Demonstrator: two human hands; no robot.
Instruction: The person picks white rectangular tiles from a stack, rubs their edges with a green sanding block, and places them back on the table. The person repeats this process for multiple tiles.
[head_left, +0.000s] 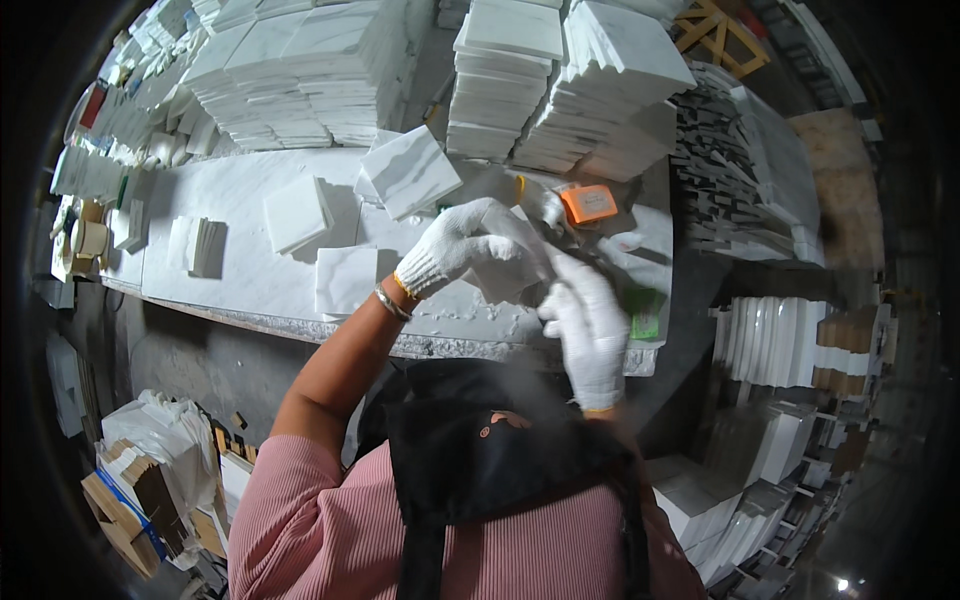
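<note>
Both my hands wear white knitted gloves and are raised over the near edge of a white stone worktop. My left hand (458, 248) is curled over a white marble tile (507, 278), with its fingers gripping the upper part. Close to the tile's right edge is my right hand (588, 328), its fingers curled together and slightly blurred. What lies in the right fingers, if anything, cannot be made out. Just beyond the hands lies a grey-veined marble tile (412, 172), resting partly over another piece. An orange box (589, 204) sits to the right of it.
On the worktop (240, 200) lie a small tile stack (297, 215), a flat tile (346, 280) and several upright pieces (188, 245). Tall tile stacks (505, 75) line the back. A green item (645, 312) is at the right edge. Boxes and wrapped goods (150, 465) stand lower left.
</note>
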